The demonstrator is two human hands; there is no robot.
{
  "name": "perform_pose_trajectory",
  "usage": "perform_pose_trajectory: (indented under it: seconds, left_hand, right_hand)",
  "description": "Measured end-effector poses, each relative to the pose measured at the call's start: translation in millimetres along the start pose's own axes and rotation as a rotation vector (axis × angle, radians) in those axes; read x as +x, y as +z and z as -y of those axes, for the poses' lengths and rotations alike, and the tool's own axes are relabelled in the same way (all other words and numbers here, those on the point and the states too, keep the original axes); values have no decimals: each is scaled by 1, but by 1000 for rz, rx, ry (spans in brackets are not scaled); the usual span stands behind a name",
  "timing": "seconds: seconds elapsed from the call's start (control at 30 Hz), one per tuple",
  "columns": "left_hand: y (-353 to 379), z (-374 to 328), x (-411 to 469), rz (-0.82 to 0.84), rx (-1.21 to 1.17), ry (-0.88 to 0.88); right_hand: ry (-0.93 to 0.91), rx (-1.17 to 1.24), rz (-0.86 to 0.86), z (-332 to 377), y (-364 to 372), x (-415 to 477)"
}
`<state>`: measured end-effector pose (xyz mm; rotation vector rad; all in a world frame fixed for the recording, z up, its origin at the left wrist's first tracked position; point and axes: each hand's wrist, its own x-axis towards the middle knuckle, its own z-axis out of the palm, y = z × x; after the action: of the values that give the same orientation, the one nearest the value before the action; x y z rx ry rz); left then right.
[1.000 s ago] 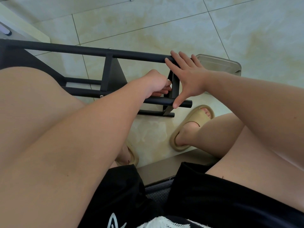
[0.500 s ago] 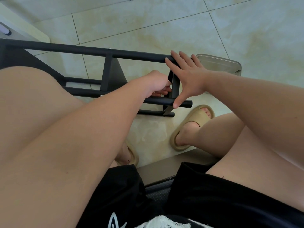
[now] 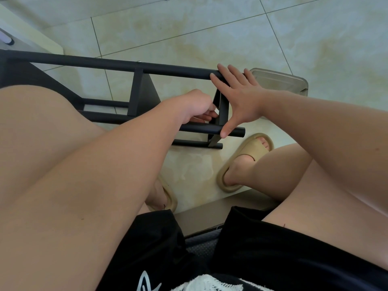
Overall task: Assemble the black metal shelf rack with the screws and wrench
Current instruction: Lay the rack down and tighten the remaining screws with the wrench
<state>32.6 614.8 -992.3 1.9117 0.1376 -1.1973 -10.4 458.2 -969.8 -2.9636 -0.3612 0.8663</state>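
Observation:
The black metal shelf rack (image 3: 134, 66) lies on its side on the tiled floor in front of my knees. My right hand (image 3: 237, 97) is spread flat over its end frame, with the fingers on the upper tube and the thumb tip on the lower tube (image 3: 201, 129). My left hand (image 3: 197, 106) reaches in from the left, its fingers curled and pinching at the inner face of that end frame. They seem to be on a small screw, which the hand mostly hides. No wrench is visible.
A grey lidded box (image 3: 281, 80) sits on the floor just behind my right hand. My feet in tan slippers (image 3: 247, 156) rest under the rack's end. My bare thighs and black shorts fill the lower view. A pale cabinet corner (image 3: 25, 38) stands at the far left.
My left hand's fingers have shifted slightly at the end frame. My right hand and the rack have stayed in place.

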Motion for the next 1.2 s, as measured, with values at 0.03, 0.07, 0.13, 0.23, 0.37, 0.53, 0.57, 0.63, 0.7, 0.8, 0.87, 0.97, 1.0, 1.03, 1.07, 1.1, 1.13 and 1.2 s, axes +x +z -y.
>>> perform_pose_trajectory:
  seconds: [0.03,0.07,0.13,0.23,0.37,0.53,0.57,0.63,0.7,0.8,0.87,0.97,1.0,1.03,1.07,1.1,1.13,1.2]
  left_hand:
    - [0,0,0,6,12,1]
    - [-1,-1,-1,11,24,2]
    - [-2,-1,-1,21,46,3]
    - [-3,-2,-2,30,76,-3]
    - [-5,-3,-4,44,124,-10]
    - [-6,-3,-7,66,161,-13]
    - [-6,-3,-7,70,169,-12]
    - [-7,-3,-8,77,200,-10]
    - [-8,-4,-8,86,234,-4]
    - [-9,-2,-7,99,275,5]
    - [-10,-1,-6,112,309,15]
    - [-12,2,-3,137,352,37]
    - [-13,3,-2,142,367,44]
    - [-13,4,-1,144,383,51]
    - [-14,5,0,142,403,57]
    - [-13,5,0,138,423,63]
    - [-13,5,0,136,439,68]
    - [-13,5,0,138,465,77]
  right_hand:
    - [0,-1,-1,0,0,0]
    - [-1,-3,-2,0,0,0]
    - [-3,-2,-1,-1,1,1]
    - [-5,2,-1,-1,1,1]
    - [-6,4,-2,-1,1,1]
    - [-4,9,-1,-1,1,1]
    - [-4,7,-1,-1,0,1]
    - [-3,3,-1,-1,0,0]
    - [-3,0,-2,0,0,0]
    - [-2,1,0,0,-1,-1]
    - [0,2,1,0,-1,-1]
    - [0,-2,-1,0,-1,-1]
    - [-1,-4,-2,0,-1,0]
    - [-1,-4,-2,0,0,0]
    - [-2,-4,-2,0,0,0]
    - [-2,-4,-1,0,0,0]
    - [-1,-3,-2,0,0,0]
    - [-1,-2,-4,0,0,0]
